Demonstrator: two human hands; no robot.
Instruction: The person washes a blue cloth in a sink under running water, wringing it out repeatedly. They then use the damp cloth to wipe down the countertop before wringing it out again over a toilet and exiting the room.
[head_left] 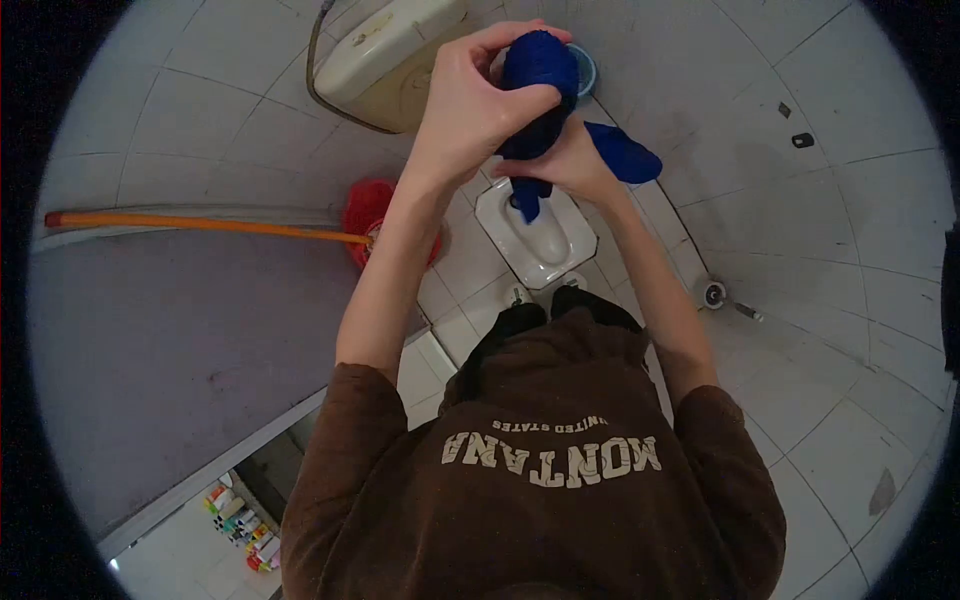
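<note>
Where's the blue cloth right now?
Top of the head view, just right of centre: the blue cloth is bunched between left hand and right hand, above the squat toilet.

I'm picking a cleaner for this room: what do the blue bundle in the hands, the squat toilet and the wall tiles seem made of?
Blue bundle: matte fabric, perhaps towelling, as it bunches and hangs in loose ends.
Squat toilet: probably glazed ceramic, white, smooth and slightly shiny.
Wall tiles: likely ceramic, pale and smooth, with thin straight joints.

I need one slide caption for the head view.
Both hands hold a bunched blue cloth, a white squat toilet below.
</note>
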